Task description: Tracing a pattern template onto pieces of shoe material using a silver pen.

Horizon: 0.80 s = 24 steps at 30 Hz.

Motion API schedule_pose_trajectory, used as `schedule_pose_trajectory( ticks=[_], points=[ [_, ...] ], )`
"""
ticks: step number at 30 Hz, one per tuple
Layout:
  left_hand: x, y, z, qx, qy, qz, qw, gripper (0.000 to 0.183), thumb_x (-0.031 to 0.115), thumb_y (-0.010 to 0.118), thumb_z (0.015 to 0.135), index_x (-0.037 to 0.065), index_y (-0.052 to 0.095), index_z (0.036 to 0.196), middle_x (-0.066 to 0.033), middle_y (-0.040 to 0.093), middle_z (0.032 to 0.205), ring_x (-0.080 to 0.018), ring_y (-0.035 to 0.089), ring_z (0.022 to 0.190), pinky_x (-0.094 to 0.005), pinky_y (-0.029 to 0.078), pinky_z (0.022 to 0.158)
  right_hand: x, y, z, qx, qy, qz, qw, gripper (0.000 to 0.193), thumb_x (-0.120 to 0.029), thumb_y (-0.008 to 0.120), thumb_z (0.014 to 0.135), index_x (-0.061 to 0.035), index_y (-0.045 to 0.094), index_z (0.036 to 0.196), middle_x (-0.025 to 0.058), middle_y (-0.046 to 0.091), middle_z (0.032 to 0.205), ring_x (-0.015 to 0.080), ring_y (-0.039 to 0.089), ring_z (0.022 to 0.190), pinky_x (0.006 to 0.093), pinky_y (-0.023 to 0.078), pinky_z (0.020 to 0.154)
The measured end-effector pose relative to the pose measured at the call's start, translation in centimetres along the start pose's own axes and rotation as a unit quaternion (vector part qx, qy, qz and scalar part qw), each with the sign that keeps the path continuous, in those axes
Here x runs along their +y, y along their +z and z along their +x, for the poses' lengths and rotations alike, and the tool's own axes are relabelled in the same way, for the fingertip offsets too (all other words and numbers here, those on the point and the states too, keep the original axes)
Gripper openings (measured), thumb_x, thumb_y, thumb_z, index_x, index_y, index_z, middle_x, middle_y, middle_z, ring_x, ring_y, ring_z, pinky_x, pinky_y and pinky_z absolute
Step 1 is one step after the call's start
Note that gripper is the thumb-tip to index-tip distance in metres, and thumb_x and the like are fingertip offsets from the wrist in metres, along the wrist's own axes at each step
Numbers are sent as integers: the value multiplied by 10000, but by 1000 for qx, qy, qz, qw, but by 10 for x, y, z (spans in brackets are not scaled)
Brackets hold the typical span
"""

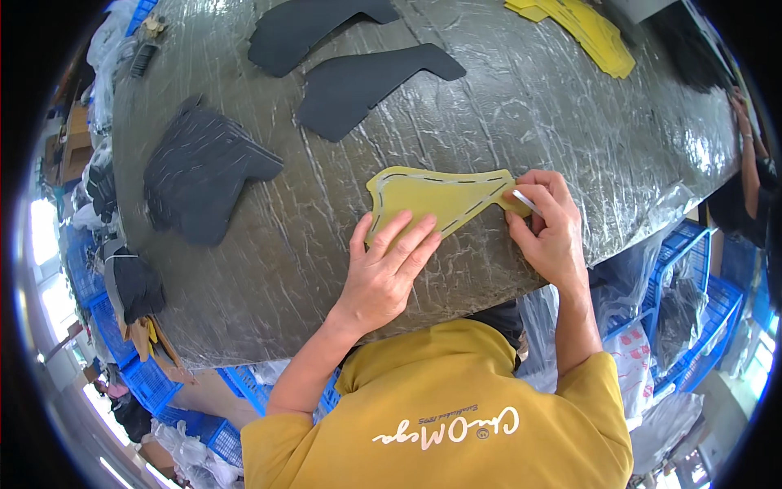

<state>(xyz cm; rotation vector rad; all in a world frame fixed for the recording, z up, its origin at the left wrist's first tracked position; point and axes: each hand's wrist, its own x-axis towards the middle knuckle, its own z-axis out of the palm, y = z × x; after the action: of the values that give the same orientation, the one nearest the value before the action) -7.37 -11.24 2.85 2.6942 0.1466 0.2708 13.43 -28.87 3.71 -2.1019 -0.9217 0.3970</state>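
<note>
A translucent yellow template (436,196) lies near the front of the table, with narrow dark slots running along its edges. My left hand (387,273) rests on its lower left part, fingers spread and flat. At the template's narrow right end, my right hand (550,220) pinches a slim white pen (525,200) between thumb and fingers. The pen's tip is hidden by the fingers. Whether a dark piece lies under the template, I cannot tell.
Plastic film covers the table (309,269). Two dark cut pieces (366,90) lie toward the back, and a stack of dark pieces (208,171) sits left. Yellow templates (578,33) are at the back right. Blue crates (684,301) stand beyond the right edge; another person's arm (748,155) shows far right.
</note>
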Motion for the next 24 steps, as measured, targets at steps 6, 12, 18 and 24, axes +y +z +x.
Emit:
schedule_pose_trajectory(
  ticks=[6, 12, 18, 24],
  points=[
    [-1, 2, 2, 7, 10, 7, 1000, 466, 13, 659, 858, 118, 685, 1312, 1, 589, 1452, -247, 513, 1340, -524, 287, 1174, 1, -3, -1, 0, -38, -27, 999, 258, -2, 732, 856, -51, 685, 1105, 122, 622, 1175, 279, 676, 818, 368, 543, 679],
    [-10, 0, 20, 21, 9, 47, 999, 509, -6, 651, 825, 122, 681, 1316, -4, 593, 1432, -245, 524, 1312, -522, 316, 1148, 6, -2, 29, -6, -54, -35, 998, 240, -34, 728, 873, -46, 687, 1109, 118, 627, 1193, 307, 688, 897, 391, 560, 750],
    [-10, -1, 22, 17, 9, 45, 999, 554, -25, 662, 805, 136, 669, 1335, 12, 597, 1429, -233, 535, 1305, -489, 330, 1134, 13, 1, 29, 12, -91, -45, 995, 246, 11, 718, 881, -44, 717, 1121, 85, 641, 1184, 171, 648, 764, 288, 528, 660],
    [-14, -10, 30, -1, 1, 22, 1000, 531, -46, 605, 834, 109, 662, 1340, 13, 599, 1418, -217, 554, 1250, -442, 360, 1075, 6, -1, 26, 12, -65, -74, 995, 211, -109, 730, 897, -88, 703, 1105, 65, 637, 1195, 307, 691, 948, 417, 565, 787]
  ],
)
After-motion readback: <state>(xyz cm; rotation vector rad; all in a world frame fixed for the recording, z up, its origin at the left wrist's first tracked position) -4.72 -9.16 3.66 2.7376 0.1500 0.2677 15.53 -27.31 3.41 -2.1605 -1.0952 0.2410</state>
